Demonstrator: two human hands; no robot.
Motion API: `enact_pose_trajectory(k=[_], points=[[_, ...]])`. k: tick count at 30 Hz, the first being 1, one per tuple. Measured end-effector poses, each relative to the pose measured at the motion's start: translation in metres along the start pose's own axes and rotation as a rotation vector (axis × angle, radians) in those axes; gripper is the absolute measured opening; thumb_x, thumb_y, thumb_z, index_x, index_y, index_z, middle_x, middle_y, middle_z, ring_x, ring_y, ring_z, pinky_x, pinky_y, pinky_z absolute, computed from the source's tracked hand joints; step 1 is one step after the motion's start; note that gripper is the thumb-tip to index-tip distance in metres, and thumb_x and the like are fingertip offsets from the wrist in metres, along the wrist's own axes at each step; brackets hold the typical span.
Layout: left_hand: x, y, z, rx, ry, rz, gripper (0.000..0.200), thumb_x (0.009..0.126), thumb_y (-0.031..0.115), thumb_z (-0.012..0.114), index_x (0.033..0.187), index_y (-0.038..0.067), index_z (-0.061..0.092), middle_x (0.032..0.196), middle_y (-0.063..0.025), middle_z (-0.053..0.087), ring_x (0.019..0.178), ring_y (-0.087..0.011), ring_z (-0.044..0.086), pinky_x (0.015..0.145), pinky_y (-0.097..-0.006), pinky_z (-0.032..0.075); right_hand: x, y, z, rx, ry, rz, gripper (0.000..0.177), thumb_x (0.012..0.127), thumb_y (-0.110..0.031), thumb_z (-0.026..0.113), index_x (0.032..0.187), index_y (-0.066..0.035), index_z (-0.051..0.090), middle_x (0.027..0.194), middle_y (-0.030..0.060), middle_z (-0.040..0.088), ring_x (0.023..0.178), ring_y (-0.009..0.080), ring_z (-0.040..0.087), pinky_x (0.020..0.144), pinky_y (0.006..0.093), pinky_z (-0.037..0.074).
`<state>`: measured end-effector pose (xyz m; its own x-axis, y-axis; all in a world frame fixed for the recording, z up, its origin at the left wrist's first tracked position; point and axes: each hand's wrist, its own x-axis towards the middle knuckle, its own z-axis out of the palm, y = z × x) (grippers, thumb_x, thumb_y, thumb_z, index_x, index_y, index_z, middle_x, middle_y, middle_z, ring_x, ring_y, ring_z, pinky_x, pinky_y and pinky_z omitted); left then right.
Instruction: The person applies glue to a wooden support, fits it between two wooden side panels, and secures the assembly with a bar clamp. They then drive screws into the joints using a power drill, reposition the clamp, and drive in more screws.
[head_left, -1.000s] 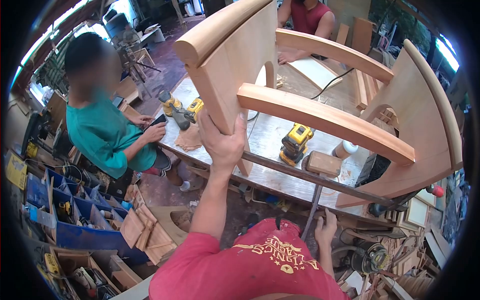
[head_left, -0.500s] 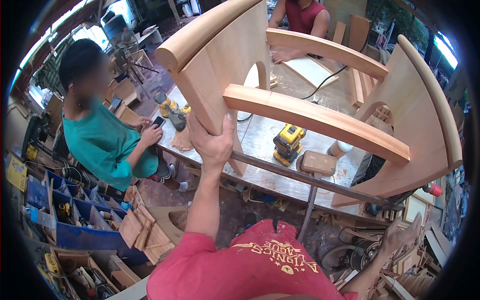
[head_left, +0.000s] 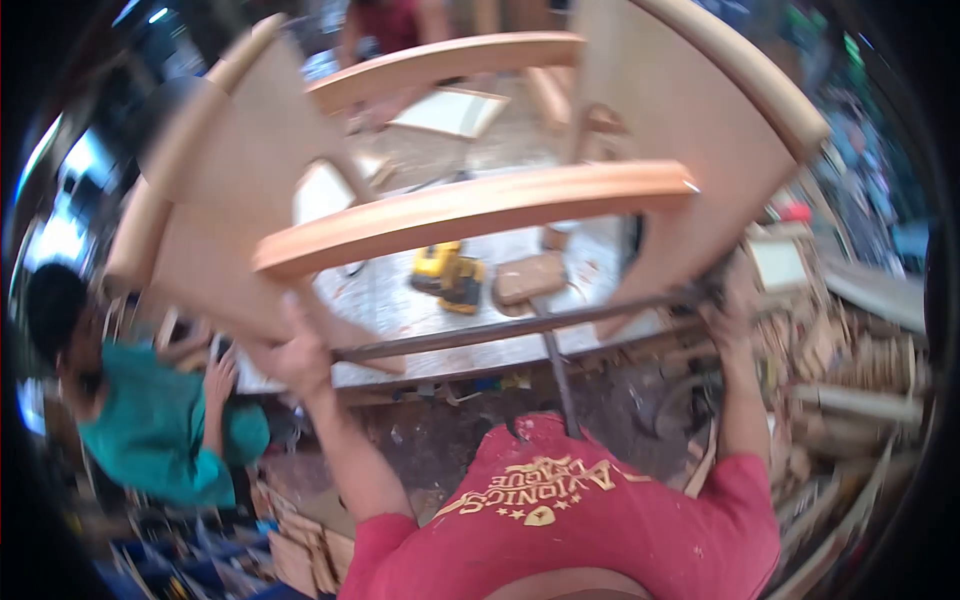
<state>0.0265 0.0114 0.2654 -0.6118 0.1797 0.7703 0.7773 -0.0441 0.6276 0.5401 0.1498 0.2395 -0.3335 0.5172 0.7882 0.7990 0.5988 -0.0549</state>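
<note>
A wooden chair frame (head_left: 480, 205) stands on the worktable, its two side panels joined by curved crosspieces. Across its near side runs a long metal bar clamp (head_left: 520, 328). My left hand (head_left: 300, 352) is closed round the lower edge of the left side panel, beside the clamp's left end, with the thumb pointing up. At the clamp's right end, near the right panel, my right hand (head_left: 730, 308) is wrapped round the clamp; motion blurs its fingers. Behind the bar lies a mallet (head_left: 530, 278) with a wooden head, its handle passing under the bar toward me.
Yellow-and-black power tools (head_left: 448, 276) sit on the worktable (head_left: 400, 325). A person in a teal shirt (head_left: 150, 420) is at the left; another in red (head_left: 395, 25) is across the table. Wood offcuts (head_left: 850, 400) pile up at the right, blue bins (head_left: 150, 565) lower left.
My right hand has risen from open beside the offcuts to the clamp's right end. My view has turned right, and the frame appears shifted left. My left hand keeps its hold.
</note>
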Motion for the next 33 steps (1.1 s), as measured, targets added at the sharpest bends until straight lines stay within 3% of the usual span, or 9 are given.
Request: enact_pose_trajectory(k=[4, 7, 12, 14, 18, 21, 22, 25, 33], points=[[0.000, 0.014, 0.000, 0.015, 0.003, -0.045, 0.077, 0.087, 0.020, 0.074, 0.145, -0.007, 0.031, 0.135, -0.0240, 0.052, 0.113, -0.0284, 0.058, 0.095, -0.0386, 0.050, 0.008, -0.010, -0.023, -0.001, -0.011, -0.041, 0.041, 0.058, -0.002, 0.064, 0.099, -0.001, 0.062, 0.097, 0.0167, 0.058, 0.088, 0.0365, 0.056, 0.075, 0.0442, 0.047], [0.000, 0.022, 0.000, 0.075, 0.018, -0.067, 0.068, 0.088, 0.018, 0.073, 0.141, -0.005, 0.037, 0.128, -0.0235, 0.056, 0.108, -0.0289, 0.060, 0.093, -0.0392, 0.051, 0.010, -0.019, -0.056, 0.025, 0.099, -0.070, 0.040, 0.059, -0.001, 0.062, 0.099, -0.002, 0.062, 0.097, 0.0143, 0.058, 0.089, 0.0334, 0.057, 0.077, 0.0427, 0.047], [0.000, 0.015, -0.005, 0.065, 0.014, -0.004, 0.064, 0.087, 0.018, 0.074, 0.136, -0.007, 0.041, 0.127, -0.0234, 0.056, 0.109, -0.0287, 0.059, 0.093, -0.0395, 0.050, 0.048, 0.017, -0.086, -0.446, 0.316, -0.136, 0.054, 0.069, -0.004, 0.073, 0.120, -0.005, 0.055, 0.114, 0.0155, 0.056, 0.103, 0.0331, 0.054, 0.090, 0.0439, 0.042], [0.001, 0.013, -0.004, -0.007, 0.007, -0.063, 0.066, 0.087, 0.021, 0.074, 0.136, -0.009, 0.040, 0.128, -0.0242, 0.055, 0.111, -0.0296, 0.058, 0.094, -0.0394, 0.049, 0.080, 0.026, -0.080, -0.457, 0.331, -0.223, 0.051, 0.070, -0.007, 0.075, 0.118, -0.004, 0.057, 0.108, 0.0157, 0.058, 0.099, 0.0341, 0.056, 0.083, 0.0433, 0.044], [-0.001, 0.002, -0.008, -0.051, -0.016, -0.062, 0.066, 0.087, 0.019, 0.073, 0.137, -0.007, 0.039, 0.132, -0.0246, 0.051, 0.117, -0.0303, 0.054, 0.100, -0.0408, 0.044, 0.098, 0.062, -0.055, -0.207, 0.227, -0.363, 0.039, 0.072, -0.020, 0.080, 0.103, -0.002, 0.064, 0.088, 0.0168, 0.062, 0.080, 0.0352, 0.061, 0.068, 0.0439, 0.047], [-0.005, 0.008, -0.014, 0.175, 0.015, 0.027, 0.071, 0.083, 0.019, 0.075, 0.138, -0.008, 0.037, 0.134, -0.0251, 0.049, 0.120, -0.0310, 0.052, 0.101, -0.0419, 0.042, 0.096, 0.087, -0.056, -0.125, 0.064, -0.286, 0.029, 0.084, -0.026, 0.074, 0.097, -0.002, 0.066, 0.087, 0.0153, 0.065, 0.078, 0.0367, 0.062, 0.067, 0.0419, 0.048], [-0.007, 0.010, -0.015, 0.258, -0.017, 0.056, 0.074, 0.082, 0.019, 0.075, 0.138, -0.009, 0.037, 0.133, -0.0254, 0.048, 0.120, -0.0315, 0.051, 0.100, -0.0423, 0.042, 0.089, 0.100, -0.055, -0.159, 0.018, -0.237, 0.038, 0.090, -0.038, 0.068, 0.097, -0.001, 0.065, 0.093, 0.0190, 0.066, 0.081, 0.0380, 0.065, 0.070, 0.0431, 0.050], [-0.012, 0.005, -0.009, 0.097, 0.083, 0.094, 0.074, 0.075, 0.022, 0.076, 0.132, -0.009, 0.041, 0.122, -0.0269, 0.052, 0.112, -0.0399, 0.054, 0.095, -0.0470, 0.044, 0.096, 0.101, -0.063, -0.105, -0.077, -0.296, 0.036, 0.093, -0.036, 0.064, 0.096, 0.000, 0.064, 0.091, 0.0199, 0.065, 0.080, 0.0395, 0.064, 0.070, 0.0424, 0.050], [-0.013, 0.006, -0.008, 0.125, 0.075, 0.102, 0.075, 0.075, 0.021, 0.076, 0.134, -0.009, 0.040, 0.122, -0.0270, 0.054, 0.110, -0.0408, 0.056, 0.095, -0.0470, 0.045, 0.116, 0.108, -0.084, 0.014, -0.578, -0.060, 0.031, 0.095, -0.029, 0.060, 0.102, 0.001, 0.059, 0.090, 0.0178, 0.060, 0.085, 0.0358, 0.059, 0.079, 0.0424, 0.047]])
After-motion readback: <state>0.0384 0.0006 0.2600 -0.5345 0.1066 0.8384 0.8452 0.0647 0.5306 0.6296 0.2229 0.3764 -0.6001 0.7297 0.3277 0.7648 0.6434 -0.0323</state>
